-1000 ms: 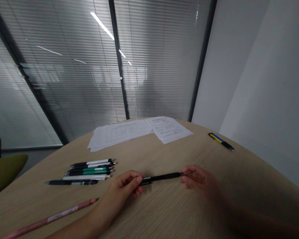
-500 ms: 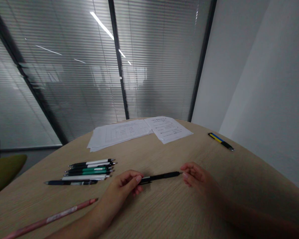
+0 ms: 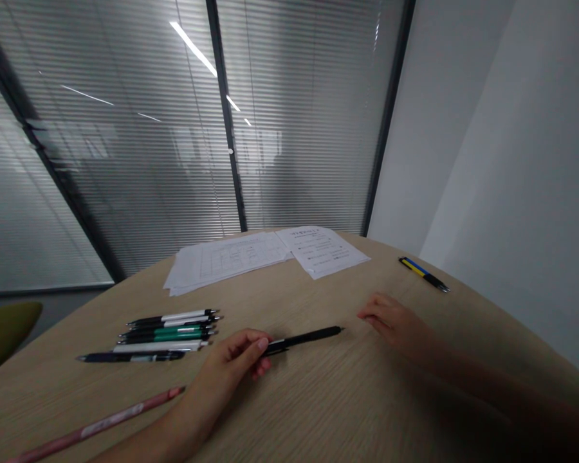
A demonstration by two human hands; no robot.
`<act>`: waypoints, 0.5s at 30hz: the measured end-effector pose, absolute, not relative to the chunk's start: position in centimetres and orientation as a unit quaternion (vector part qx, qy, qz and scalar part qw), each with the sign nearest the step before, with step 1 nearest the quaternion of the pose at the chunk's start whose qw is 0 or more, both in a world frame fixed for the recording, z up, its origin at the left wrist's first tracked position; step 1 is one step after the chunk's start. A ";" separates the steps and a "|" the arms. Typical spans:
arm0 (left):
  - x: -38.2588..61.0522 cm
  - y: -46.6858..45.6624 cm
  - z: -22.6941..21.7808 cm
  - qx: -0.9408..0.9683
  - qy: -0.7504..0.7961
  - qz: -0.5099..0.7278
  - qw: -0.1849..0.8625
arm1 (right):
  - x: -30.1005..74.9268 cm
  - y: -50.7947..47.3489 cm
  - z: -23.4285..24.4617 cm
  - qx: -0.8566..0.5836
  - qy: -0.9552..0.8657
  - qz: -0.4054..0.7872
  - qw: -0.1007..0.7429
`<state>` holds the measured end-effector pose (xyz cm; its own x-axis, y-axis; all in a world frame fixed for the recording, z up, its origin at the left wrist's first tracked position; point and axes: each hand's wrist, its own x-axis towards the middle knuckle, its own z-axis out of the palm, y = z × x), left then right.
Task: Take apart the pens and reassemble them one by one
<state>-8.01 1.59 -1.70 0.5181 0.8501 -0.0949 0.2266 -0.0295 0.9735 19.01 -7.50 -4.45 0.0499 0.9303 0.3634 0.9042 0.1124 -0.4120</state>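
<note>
**Hidden ends, tiny print**
The left hand (image 3: 226,363) hides one end of the black pen (image 3: 309,337); the pink pen (image 3: 96,427) runs off the lower left edge, the right forearm (image 3: 482,376) darkens off the lower right, and the papers' (image 3: 275,254) print is too small to read.

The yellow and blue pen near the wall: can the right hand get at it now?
Probably yes: the right hand is open over the table, with nothing between it and the yellow and blue pen.

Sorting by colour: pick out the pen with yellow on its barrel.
The yellow-and-blue pen, lying alone at the right side of the table, unlike the bunched pens on the left and the black pen in the left hand.
</note>
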 end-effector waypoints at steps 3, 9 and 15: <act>-8.1 1.6 -1.6 0.672 0.406 0.265 0.560 | 19.6 -7.6 -4.4 -0.666 -0.714 0.001 0.215; -8.1 1.8 -2.0 0.675 0.400 0.266 0.560 | 20.1 -7.7 -4.5 -0.682 -0.710 -0.014 0.174; -8.1 1.5 -1.6 0.674 0.418 0.272 0.545 | 20.3 -7.8 -3.9 -0.679 -0.714 -0.016 0.170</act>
<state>-8.05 1.48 -1.59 0.5036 0.8593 -0.0896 0.2668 -0.0561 0.9621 20.32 -7.81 -3.86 -0.0208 0.9641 0.2648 0.9752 0.0779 -0.2072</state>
